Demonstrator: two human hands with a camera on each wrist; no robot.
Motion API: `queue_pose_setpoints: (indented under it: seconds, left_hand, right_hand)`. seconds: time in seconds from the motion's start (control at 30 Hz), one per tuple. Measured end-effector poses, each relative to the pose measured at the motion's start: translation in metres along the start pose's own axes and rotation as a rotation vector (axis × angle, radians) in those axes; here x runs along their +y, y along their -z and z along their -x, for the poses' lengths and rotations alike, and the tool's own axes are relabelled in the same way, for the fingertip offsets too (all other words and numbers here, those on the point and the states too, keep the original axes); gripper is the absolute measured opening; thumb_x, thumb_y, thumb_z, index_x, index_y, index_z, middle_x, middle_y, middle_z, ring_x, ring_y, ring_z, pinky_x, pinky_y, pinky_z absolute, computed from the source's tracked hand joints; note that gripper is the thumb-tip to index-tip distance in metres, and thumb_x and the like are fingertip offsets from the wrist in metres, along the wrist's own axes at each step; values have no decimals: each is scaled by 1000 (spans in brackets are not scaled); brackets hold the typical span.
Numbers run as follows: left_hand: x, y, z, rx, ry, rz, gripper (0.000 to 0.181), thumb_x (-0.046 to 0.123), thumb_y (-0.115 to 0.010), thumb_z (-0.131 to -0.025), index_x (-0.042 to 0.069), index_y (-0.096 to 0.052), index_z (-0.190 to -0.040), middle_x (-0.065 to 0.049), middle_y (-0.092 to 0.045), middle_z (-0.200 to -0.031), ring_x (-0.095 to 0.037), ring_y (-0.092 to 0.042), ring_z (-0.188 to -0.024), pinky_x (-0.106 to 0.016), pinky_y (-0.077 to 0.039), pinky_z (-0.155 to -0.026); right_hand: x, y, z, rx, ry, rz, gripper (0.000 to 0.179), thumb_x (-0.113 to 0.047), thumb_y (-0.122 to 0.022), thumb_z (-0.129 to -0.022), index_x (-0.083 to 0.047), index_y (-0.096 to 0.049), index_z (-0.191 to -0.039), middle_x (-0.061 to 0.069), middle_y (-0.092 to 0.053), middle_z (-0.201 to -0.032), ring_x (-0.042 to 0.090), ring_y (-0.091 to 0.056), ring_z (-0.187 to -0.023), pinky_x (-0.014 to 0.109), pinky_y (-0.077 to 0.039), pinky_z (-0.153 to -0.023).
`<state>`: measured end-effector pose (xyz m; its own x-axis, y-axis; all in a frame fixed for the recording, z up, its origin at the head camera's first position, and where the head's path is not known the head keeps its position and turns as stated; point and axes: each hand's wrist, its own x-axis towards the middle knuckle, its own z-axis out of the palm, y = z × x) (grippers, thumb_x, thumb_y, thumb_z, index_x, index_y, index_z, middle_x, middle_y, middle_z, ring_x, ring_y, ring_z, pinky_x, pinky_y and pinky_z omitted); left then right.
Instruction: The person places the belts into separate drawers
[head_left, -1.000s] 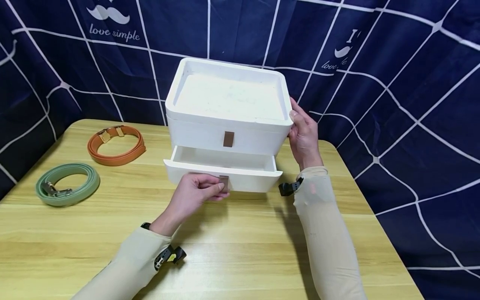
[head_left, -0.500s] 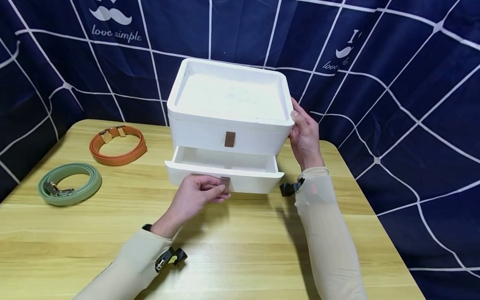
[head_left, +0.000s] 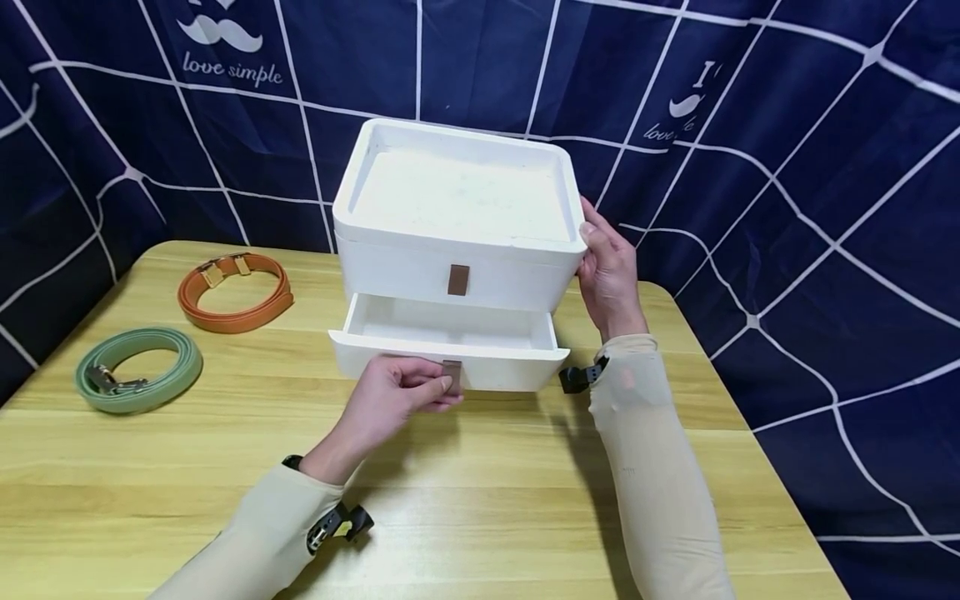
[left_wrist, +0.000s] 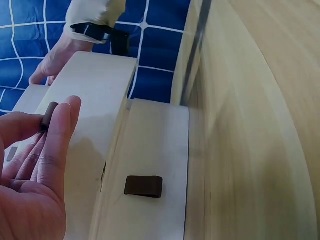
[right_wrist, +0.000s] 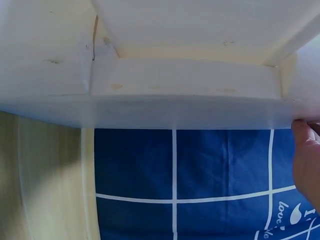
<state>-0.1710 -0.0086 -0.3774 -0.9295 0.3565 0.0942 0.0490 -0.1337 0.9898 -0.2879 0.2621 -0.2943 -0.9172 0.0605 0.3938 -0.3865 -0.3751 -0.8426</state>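
A white drawer organizer (head_left: 405,267) with brown pull tabs stands on the wooden table. Its pulled-out drawer (head_left: 510,368) shows a bare inside. With thumb and fingers, my left hand (head_left: 390,396) pinches that drawer's brown tab (head_left: 453,375). In the left wrist view, another drawer front (left_wrist: 160,140) with its own brown tab (left_wrist: 143,186) lies below the pulled one. My right hand (head_left: 609,271) grips the organizer's right side near the top rim, thumb at the front corner and the other fingers partly hidden behind. The right wrist view shows the organizer's white side wall (right_wrist: 175,110) close up.
An orange coiled belt (head_left: 236,321) lies at the table's back left, with a green coiled belt (head_left: 180,379) in front of it. A navy curtain (head_left: 480,58) with white lines hangs behind and along the sides of the table (head_left: 465,517).
The drawer has slid slightly farther out toward me, my left hand moving with it on the tab. My right hand keeps its grip on the organizer's side.
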Motion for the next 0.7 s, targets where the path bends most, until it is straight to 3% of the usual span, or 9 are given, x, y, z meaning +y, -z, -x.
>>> queue_pose_setpoints:
  seconds: [0.13,0.7]
  left_hand:
    - [-2,0,1,2,5,17,16,-8,-63,-91,-18,-64,-104,-25,-70,-95,-32,-72,-86,-37,-62,-78]
    - [-1,1,3,-2,3,5,16,-8,-63,-91,-17,-65,-104,-25,-71,-93,-32,-72,-86,-37,-62,-77]
  right_hand:
    - [2,1,0,-13,7,9,46,-5,-56,-97,5,-47,-141,16,-48,-145,25,-53,-123,21,-54,-89]
    - [2,1,0,-20,34,11,48,-6,-56,-97,8,-45,-141,16,-46,-147,27,-49,-129,26,-48,-101]
